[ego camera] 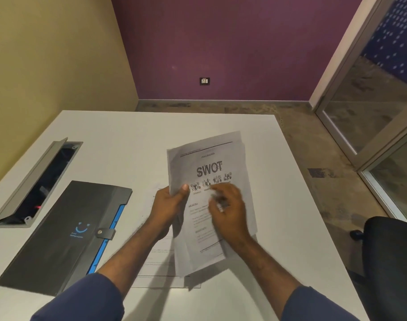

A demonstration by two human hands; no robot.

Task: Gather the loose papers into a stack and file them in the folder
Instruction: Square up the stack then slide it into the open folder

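A loose stack of printed papers (208, 163), its top sheet headed "SWOT", is held tilted above the white table (278, 205). My left hand (169, 205) grips the stack's left edge with the thumb on top. My right hand (228, 209) lies over the middle of the top sheet, fingers bent and blurred. Another printed sheet (160, 262) lies flat on the table beneath my left forearm. A closed dark grey folder (66, 239) with a blue edge and a snap tab lies to the left of the papers.
An open grey cable hatch (35, 181) sits in the table at the far left. A black office chair (392, 262) stands at the right, past the table edge. A glass door is at the far right.
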